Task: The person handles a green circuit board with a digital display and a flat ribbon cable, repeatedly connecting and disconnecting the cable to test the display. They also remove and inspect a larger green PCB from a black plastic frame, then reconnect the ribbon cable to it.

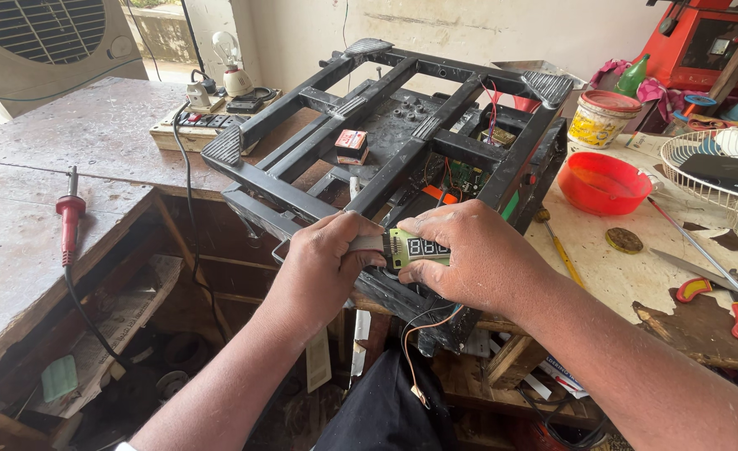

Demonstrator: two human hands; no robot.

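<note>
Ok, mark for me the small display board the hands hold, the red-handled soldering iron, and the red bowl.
display board (419, 248), head view, on its green face beside the digits.
soldering iron (69, 219), head view, on the red handle.
red bowl (604, 200), head view, on its near outer wall.

Both bare forearms reach up from the lower edge of the view and converge at the middle. The left hand (323, 259) is curled knuckles up, thumb and forefinger pinched together at its right side, fingertips pointing toward the other hand. The right hand (477, 255) lies palm down with its back to the camera, fingers bent and thumb tucked under, closed in a grip. The two hands sit just beside each other, fingertips nearly touching. Pale dust marks the knuckles and wrists.
</note>
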